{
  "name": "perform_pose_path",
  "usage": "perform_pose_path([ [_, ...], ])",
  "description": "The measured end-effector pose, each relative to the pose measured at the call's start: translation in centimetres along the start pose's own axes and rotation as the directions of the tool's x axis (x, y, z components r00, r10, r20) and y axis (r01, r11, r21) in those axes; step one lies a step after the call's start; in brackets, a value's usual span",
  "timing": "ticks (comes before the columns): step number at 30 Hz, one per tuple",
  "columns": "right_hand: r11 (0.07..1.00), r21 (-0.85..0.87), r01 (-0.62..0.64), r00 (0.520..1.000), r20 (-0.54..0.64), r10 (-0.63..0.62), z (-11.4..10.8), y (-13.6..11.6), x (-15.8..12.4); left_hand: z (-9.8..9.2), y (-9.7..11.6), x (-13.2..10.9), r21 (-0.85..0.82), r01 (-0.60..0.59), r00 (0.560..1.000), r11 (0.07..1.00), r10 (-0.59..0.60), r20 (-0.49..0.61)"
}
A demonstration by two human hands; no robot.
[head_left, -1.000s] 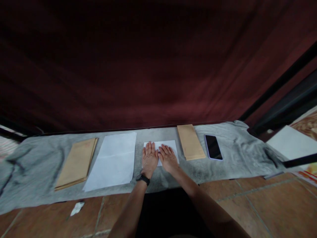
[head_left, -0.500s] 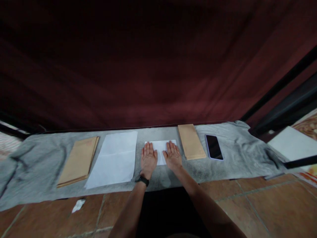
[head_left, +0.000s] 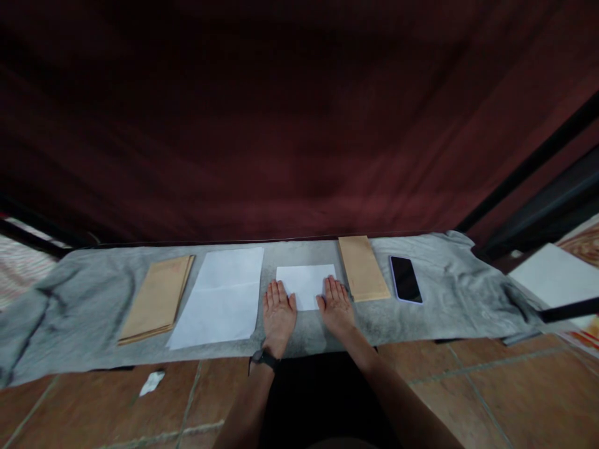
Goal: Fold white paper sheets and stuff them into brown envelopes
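A small white sheet of paper point(head_left: 306, 285), which looks folded, lies flat on the grey cloth point(head_left: 299, 249) in front of me. My left hand point(head_left: 279, 312) rests palm down at its left edge, fingers stretched out, with a dark watch on the wrist. At the right edge my right hand point(head_left: 337, 305) lies flat too, its fingers spread a little. Neither hand grips anything. Left of my hands are larger white sheets of paper point(head_left: 219, 296) with a crease across the middle. A brown envelope point(head_left: 364, 268) lies just to the right of my right hand.
A stack of brown envelopes point(head_left: 156, 299) sits at the left. On the right lies a smartphone point(head_left: 405, 279) with a dark screen. A dark red curtain point(head_left: 299, 156) hangs behind the cloth. A crumpled white scrap point(head_left: 151, 383) is on the tiled floor point(head_left: 505, 386).
Both hands have slid apart and slightly towards me, from on top of the small white paper to its side edges. More of the paper shows now. The view has shifted slightly.
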State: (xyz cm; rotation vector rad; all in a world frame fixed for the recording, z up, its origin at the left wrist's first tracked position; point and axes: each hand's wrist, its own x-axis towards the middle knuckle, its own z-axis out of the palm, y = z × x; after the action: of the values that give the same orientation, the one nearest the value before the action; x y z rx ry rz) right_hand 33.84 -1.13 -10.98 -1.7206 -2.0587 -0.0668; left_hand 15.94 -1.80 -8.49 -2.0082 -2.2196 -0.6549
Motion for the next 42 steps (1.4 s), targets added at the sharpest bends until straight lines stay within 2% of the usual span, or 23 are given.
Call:
perform_pose_path([
  [9, 0.999, -0.038, 0.025, 1.0, -0.003, -0.026, -1.5, 0.5, -2.8, -0.9, -0.3, -1.7, 0.008, 0.026, 0.999, 1.0, -0.026, -0.03],
  [14, 0.995, -0.092, 0.032, 0.999, -0.014, -0.033, -2.3, 0.7, -4.0, -1.0, -0.6, -2.1, -0.029, 0.076, 0.996, 0.997, -0.077, -0.047],
  [20, 0.991, -0.124, 0.053, 0.998, -0.027, -0.057, -3.0, 1.3, -5.3, -1.2, -1.0, -2.3, -0.014, 0.08, 0.996, 0.997, -0.081, -0.045],
  [28, 0.998, -0.056, 0.02, 1.0, -0.012, -0.021, -3.1, 1.5, -6.0, -3.5, -0.5, -1.8, -0.024, 0.076, 0.996, 0.997, -0.075, 0.053],
  [33, 1.0, 0.003, 0.01, 1.0, -0.019, -0.01, -3.1, 1.5, -6.1, -4.3, -0.3, -1.1, -0.091, 0.154, 0.985, 0.984, -0.146, 0.093],
  [35, 1.0, 0.004, 0.012, 1.0, -0.028, -0.012, -3.1, 1.5, -6.2, -4.4, -0.4, -0.7, -0.201, 0.247, 0.967, 0.948, -0.228, 0.117],
  [38, 1.0, -0.005, 0.024, 0.999, -0.035, -0.024, -3.0, 1.7, -6.3, -4.6, -0.8, 0.1, -0.422, 0.426, 0.905, 0.8, -0.364, 0.222],
  [40, 1.0, -0.007, 0.025, 0.999, -0.037, -0.025, -3.0, 1.8, -6.4, -4.7, -1.1, 0.5, -0.507, 0.489, 0.873, 0.71, -0.397, 0.284],
  [42, 1.0, -0.003, 0.016, 0.999, -0.037, -0.016, -3.1, 1.8, -6.3, -4.8, -1.3, 0.8, -0.555, 0.51, 0.86, 0.657, -0.399, 0.317],
])
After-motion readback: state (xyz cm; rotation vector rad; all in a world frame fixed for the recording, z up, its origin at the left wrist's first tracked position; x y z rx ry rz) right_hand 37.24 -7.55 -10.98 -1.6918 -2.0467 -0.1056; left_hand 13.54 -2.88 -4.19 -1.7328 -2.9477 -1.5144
